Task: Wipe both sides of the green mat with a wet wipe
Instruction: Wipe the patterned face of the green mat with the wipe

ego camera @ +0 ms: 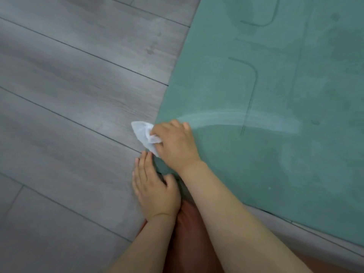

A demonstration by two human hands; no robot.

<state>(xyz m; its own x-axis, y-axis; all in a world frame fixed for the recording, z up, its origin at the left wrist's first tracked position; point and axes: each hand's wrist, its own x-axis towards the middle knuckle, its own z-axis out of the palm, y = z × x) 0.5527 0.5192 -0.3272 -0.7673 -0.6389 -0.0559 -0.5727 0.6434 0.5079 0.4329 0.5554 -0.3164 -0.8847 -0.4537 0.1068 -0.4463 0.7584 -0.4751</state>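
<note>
The green mat (275, 91) lies flat on the floor and fills the right half of the view. A pale wet streak runs across it toward its left edge. My right hand (175, 142) grips a crumpled white wet wipe (143, 134) at that left edge, and the wipe sticks out over the floor. My left hand (153, 188) lies flat with straight fingers at the mat's near left corner, partly on the floor and partly on the mat. It holds nothing.
Grey wood-look floor planks (69, 95) cover the left half of the view. A reddish-brown garment over my knee (189, 233) shows between my forearms at the bottom. Dark guide lines are printed on the mat.
</note>
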